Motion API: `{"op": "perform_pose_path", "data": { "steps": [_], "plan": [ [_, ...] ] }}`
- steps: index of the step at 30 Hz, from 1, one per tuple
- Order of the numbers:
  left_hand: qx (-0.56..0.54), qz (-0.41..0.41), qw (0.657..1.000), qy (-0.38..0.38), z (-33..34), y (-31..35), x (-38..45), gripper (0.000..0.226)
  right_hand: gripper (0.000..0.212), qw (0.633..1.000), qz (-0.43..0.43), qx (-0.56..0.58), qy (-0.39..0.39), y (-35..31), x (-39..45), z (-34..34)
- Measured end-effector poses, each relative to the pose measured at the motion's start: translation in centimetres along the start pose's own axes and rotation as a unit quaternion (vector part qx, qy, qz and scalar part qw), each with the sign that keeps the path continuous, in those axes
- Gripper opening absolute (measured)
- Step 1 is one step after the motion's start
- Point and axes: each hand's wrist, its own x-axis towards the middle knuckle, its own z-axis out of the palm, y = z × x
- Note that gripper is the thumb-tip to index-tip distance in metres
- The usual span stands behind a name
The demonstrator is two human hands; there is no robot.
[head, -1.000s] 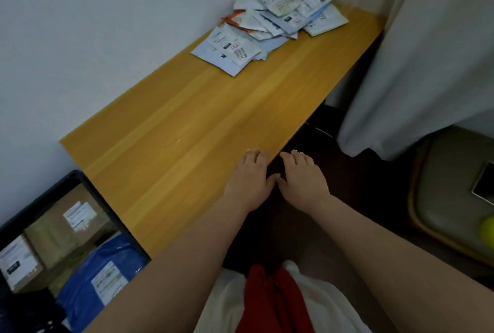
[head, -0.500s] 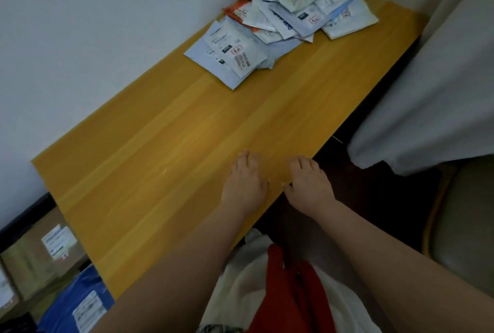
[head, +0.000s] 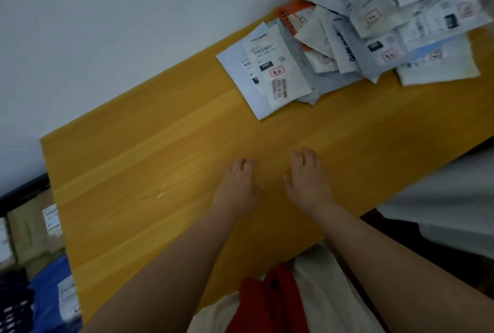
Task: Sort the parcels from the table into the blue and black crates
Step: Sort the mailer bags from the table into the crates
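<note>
Both hands, left hand (head: 240,183) and right hand (head: 307,183), hover empty and loosely spread over the worktop (head: 160,161); the parcels (head: 361,33) lie far right, nearer the right.

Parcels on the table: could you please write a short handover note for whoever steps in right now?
Left hand and right hand: both open, holding nothing, over the table, short of the pile.
Parcels: heaped at the table's far end; the nearest is a white mailer lying label up.
Done: some parcels already lie in the black crate at lower left.
Left: the whole pile. The blue crate is not in view.
</note>
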Motion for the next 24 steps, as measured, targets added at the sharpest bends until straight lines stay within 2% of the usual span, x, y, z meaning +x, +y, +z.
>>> {"op": "perform_pose_path", "data": {
  "steps": [4, 10, 13, 16, 20, 24],
  "plan": [
    [-0.027, -0.053, 0.998, 0.010, -2.0, 2.0, 4.3, 0.064, 0.068, 0.998, -0.023, 0.010, 0.049, 0.5, 7.1, -4.3],
    [-0.026, -0.039, 0.998, 0.049, -4.3, 5.8, 10.0, 0.065, 0.064, 0.997, -0.040, 0.014, 0.070, 1.3, 14.6, -7.5],
    [-0.009, -0.049, 0.997, 0.055, -5.8, 6.3, 12.5, 0.070, 0.071, 0.996, -0.055, 0.006, 0.074, 1.5, 16.6, -7.9],
    [-0.005, -0.073, 0.997, 0.017, -6.8, 6.5, 14.7, 0.077, 0.079, 0.995, -0.081, -0.041, 0.042, 1.6, 17.9, -7.6],
    [-0.008, -0.105, 0.991, -0.084, -6.6, 6.7, 15.7, 0.085, 0.080, 0.986, -0.112, -0.118, -0.028, 1.4, 17.8, -6.4],
    [0.034, -0.115, 0.985, -0.125, -6.7, 5.9, 15.2, 0.085, 0.079, 0.981, -0.116, -0.143, -0.061, 0.5, 17.0, -5.6]
  ]
}}
